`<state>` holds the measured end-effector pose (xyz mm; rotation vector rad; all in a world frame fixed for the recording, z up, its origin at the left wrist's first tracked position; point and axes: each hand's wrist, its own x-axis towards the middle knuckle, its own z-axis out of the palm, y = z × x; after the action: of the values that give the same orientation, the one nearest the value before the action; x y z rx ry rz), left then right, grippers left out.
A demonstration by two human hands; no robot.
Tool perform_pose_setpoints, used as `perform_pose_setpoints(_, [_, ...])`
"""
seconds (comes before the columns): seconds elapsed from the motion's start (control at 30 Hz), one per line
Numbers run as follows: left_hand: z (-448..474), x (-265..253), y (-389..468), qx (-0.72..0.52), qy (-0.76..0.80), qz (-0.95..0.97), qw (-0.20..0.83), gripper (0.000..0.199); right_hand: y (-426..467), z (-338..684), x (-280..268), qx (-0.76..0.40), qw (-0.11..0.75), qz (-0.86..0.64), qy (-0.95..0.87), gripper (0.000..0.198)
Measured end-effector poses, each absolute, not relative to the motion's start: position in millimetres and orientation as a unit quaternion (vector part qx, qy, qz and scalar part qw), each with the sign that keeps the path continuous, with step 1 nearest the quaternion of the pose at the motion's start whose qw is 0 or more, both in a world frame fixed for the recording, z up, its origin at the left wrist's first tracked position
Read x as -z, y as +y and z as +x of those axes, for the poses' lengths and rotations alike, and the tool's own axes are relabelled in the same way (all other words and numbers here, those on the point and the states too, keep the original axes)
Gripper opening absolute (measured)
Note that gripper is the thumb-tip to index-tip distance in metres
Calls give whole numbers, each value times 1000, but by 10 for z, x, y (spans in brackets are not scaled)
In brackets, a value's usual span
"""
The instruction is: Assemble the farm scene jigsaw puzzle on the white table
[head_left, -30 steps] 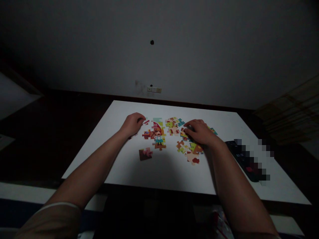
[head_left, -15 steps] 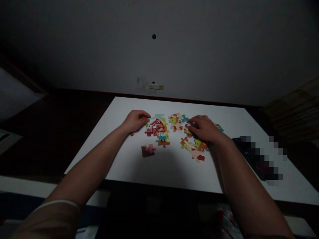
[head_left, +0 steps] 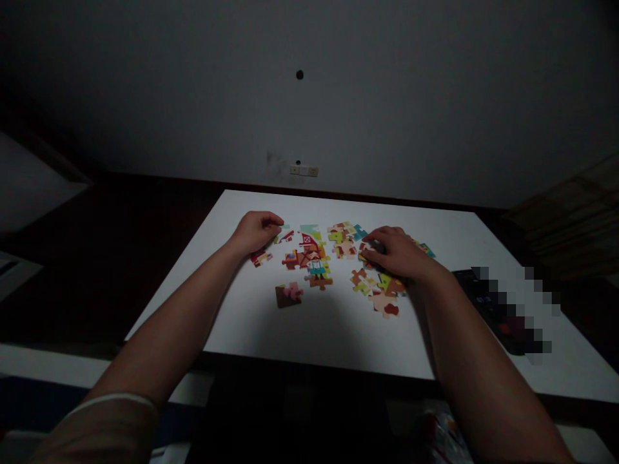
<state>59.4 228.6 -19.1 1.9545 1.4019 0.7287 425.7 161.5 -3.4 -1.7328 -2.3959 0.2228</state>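
Note:
My left hand (head_left: pixel 258 231) pinches a jigsaw puzzle piece (head_left: pixel 284 234) with a red roof edge, at the upper left of a partly joined picture. This joined section (head_left: pixel 312 251) shows a red barn and a figure in blue, and a gap separates it from the held piece. Beneath my left wrist lies another jigsaw piece (head_left: pixel 262 258). Over on the right, my right hand (head_left: pixel 394 250) rests across loose jigsaw pieces (head_left: pixel 387 283), thumb and forefinger apart above one of them. Its palm covers some pieces.
A brown and pink jigsaw piece (head_left: pixel 289 295) lies at the front of the white table (head_left: pixel 309 335). More pieces (head_left: pixel 342 238) sit between my hands. Right of my right forearm is a dark, partly pixelated device (head_left: pixel 488 309). A wall with sockets (head_left: pixel 304 171) stands behind.
My left hand has drawn slightly left with its puzzle piece, widening the gap to the barn section and uncovering the piece under my wrist. My right hand has barely moved.

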Motion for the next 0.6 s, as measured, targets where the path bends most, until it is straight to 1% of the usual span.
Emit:
perform_pose_setpoints(0.1, [533,184,2297,-257,530,758,283,29,1602,4264,10,-92,79,-573,-811,42])
perform_pose_setpoints(0.23, [489,165,2295,-244,515,785,242,28,1597,4270,-3,-104,99,-559,-816,29])
perform_pose_setpoints(0.33, [468,156,2299,-239,523,791,211,29,1602,4303,-1,-147,130,-571,-797,20])
perform_pose_setpoints(0.4, [466,154,2304,-233,531,788,207,29,1619,4357,7,-189,177,-591,-764,18])
perform_pose_setpoints(0.47, [476,151,2305,-226,535,788,203,29,1651,4435,21,-200,247,-610,-726,20])
perform_pose_setpoints(0.53, [491,146,2304,-218,535,793,194,30,1692,4515,42,-164,317,-630,-690,22])
perform_pose_setpoints(0.6, [505,138,2303,-208,533,800,180,31,1729,4573,70,-123,357,-645,-665,24])
